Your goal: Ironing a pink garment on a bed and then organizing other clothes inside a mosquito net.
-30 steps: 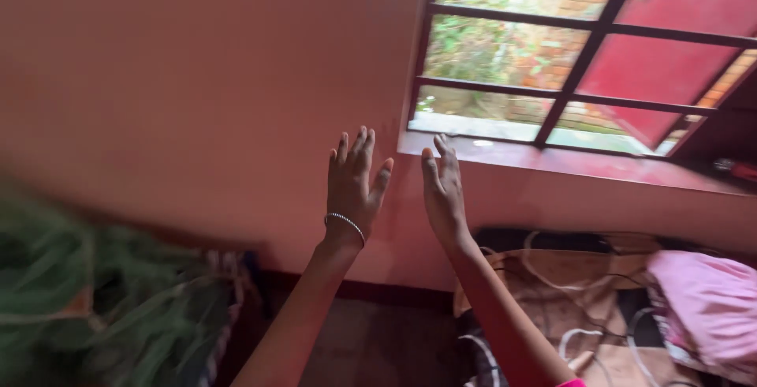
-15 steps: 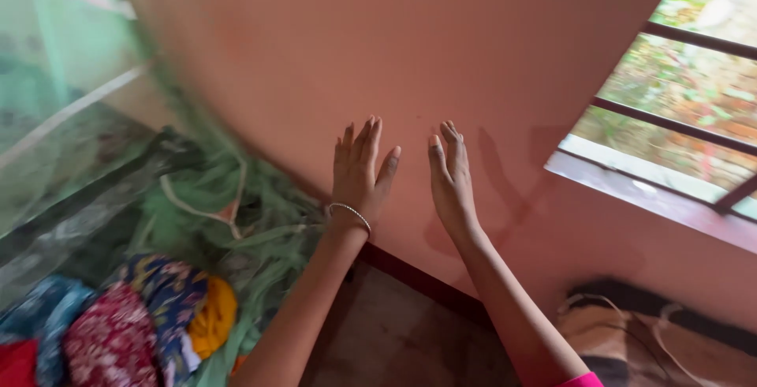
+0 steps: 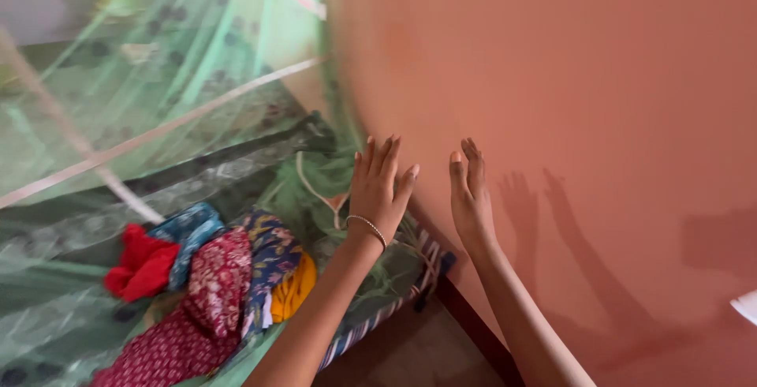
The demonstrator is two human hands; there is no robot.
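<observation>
Both my arms reach forward with flat, empty palms. My left hand (image 3: 380, 186), with a thin silver bracelet on the wrist, hovers over bunched green netting (image 3: 315, 182) at the edge of a bed. My right hand (image 3: 471, 194) is held upright next to the salmon-pink wall (image 3: 568, 79), fingers together and pointing up; its shadow falls on the wall just to the right. Whether it touches the wall I cannot tell. Neither hand holds anything.
A green mosquito net (image 3: 134, 79) hangs over the bed at the left. A heap of coloured clothes (image 3: 213, 284), red, blue floral and yellow, lies on the bed. A striped mattress edge (image 3: 378, 320) and dark floor (image 3: 410, 351) lie below my arms.
The view has swung left: the barred window and the bedding on the right have left the frame, and the net and clothes heap have come in. My hands keep the same raised, empty pose.
</observation>
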